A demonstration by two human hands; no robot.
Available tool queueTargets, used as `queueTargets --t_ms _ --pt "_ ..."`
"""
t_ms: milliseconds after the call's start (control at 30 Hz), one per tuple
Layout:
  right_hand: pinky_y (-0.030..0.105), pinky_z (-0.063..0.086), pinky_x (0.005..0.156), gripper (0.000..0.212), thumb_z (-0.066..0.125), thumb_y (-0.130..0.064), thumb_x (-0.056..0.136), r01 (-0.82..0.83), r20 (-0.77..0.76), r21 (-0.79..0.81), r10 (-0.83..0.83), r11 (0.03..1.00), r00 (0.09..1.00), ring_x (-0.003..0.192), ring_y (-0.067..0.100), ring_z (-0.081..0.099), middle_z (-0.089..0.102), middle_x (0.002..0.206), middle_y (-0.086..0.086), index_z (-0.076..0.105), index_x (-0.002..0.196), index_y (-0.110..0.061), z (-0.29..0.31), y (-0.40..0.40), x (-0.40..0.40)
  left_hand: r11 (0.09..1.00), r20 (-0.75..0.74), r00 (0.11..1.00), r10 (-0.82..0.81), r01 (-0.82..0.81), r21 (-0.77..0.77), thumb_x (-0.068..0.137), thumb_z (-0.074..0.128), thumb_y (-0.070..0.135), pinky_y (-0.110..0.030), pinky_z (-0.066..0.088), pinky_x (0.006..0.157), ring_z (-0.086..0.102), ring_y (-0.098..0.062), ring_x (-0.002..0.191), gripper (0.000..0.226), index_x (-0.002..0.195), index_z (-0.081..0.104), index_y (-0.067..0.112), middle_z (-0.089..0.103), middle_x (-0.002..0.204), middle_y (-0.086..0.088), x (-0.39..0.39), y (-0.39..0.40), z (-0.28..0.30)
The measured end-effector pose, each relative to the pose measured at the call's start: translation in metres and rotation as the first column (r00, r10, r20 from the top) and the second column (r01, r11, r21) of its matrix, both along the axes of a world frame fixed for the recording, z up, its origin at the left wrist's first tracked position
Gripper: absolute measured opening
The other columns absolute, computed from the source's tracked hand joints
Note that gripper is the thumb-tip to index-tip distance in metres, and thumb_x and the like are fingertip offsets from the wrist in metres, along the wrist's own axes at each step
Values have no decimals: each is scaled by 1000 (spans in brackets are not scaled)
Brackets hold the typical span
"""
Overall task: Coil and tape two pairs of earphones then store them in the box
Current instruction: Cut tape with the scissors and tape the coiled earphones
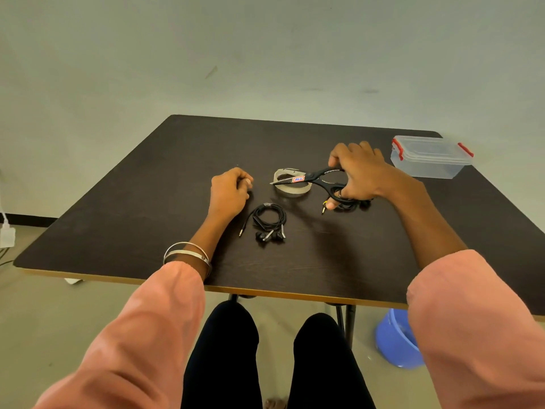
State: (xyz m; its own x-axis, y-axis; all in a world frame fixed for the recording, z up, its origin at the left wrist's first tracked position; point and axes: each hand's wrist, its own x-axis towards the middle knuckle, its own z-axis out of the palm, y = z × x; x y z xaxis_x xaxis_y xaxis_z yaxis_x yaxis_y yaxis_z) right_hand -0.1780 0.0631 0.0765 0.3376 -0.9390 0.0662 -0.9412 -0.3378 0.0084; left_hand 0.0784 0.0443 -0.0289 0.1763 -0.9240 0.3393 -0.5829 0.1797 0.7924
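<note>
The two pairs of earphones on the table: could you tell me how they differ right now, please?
The near earphones lie free on the table as a neat coil, fully visible, plug pointing left. The far earphones sit bunched under the right hand, which also holds the scissors, so they are mostly hidden; only some cable and a plug show. Both are black and outside the closed box.

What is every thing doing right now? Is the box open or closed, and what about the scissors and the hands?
Box: closed, lid on, red clips down.
Scissors: held in the right hand, blades nearly closed over the tape roll.
Tape roll: lying flat on the table.
Coiled earphones: bundled, lying on the table, untouched.
Second earphones: under the right hand, mostly hidden.
Right hand: gripping the scissors.
Left hand: curled, resting on the table; whether it holds anything is unclear.
</note>
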Motion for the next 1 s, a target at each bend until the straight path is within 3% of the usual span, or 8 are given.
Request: queueTargets --t_ms 100,233,400,533,600,833,933,1000 --pt "44 42 95 83 88 -51 52 38 276 170 -84 985 958 111 28 47 52 110 5 44 115 -22 -6 1 -12 999 -90 995 -53 53 6 98 48 4 -7 47 60 60 -4 64 17 98 63 11 69 90 -2 0 2 1" --pt "36 51 71 80 89 -42 55 32 464 321 -187 946 866 91 24 58 57 100 6 42 117 -24 -15 3 -21 975 -154 963 -220 215 -48 97 45 -3 -19 52 79 63 0 76 24 106 61 13 71 92 2 0 5 2" --pt "43 51 77 79 88 -40 58 16 448 384 -202 923 871 91 23 59 58 96 4 41 119 -25 -24 -1 -19 917 -171 901 -398 386 -98 96 43 -5 -27 48 92 65 -10 97 24 112 52 11 73 99 -2 3 9 3" --pt "37 48 70 80 87 -42 58 4 492 415 -228 910 840 80 19 59 63 92 7 40 120 -23 -23 -5 -17 858 -30 858 -513 511 -48 96 44 -3 -25 41 60 48 -12 55 24 114 45 13 72 111 7 3 11 4" --pt "35 45 65 79 87 -41 60 -12 511 439 -239 898 826 73 16 59 66 86 7 40 120 -22 -22 -8 -16 836 5 836 -548 548 -20 95 44 -4 -24 38 56 39 -17 53 26 114 43 14 68 119 12 1 11 5" --pt "33 43 65 79 85 -42 63 -19 498 483 -256 876 829 72 17 58 67 82 9 38 122 -20 -24 -15 -10 828 112 822 -558 561 11 93 45 -7 -10 39 70 50 -8 68 30 114 35 12 60 131 7 -7 13 11" --pt "34 45 68 82 86 -44 60 -12 477 476 -246 880 844 76 18 60 68 85 8 38 123 -21 -26 -20 -8 827 156 815 -558 562 16 93 45 -4 -18 41 72 53 -21 73 30 113 34 16 61 131 5 -6 9 7" --pt "35 45 70 86 87 -48 57 -2 460 458 -236 889 856 80 20 60 66 90 8 37 123 -22 -26 -23 -7 834 196 815 -545 552 22 92 46 8 -31 44 81 58 -15 84 29 113 34 24 61 132 6 -6 7 3"
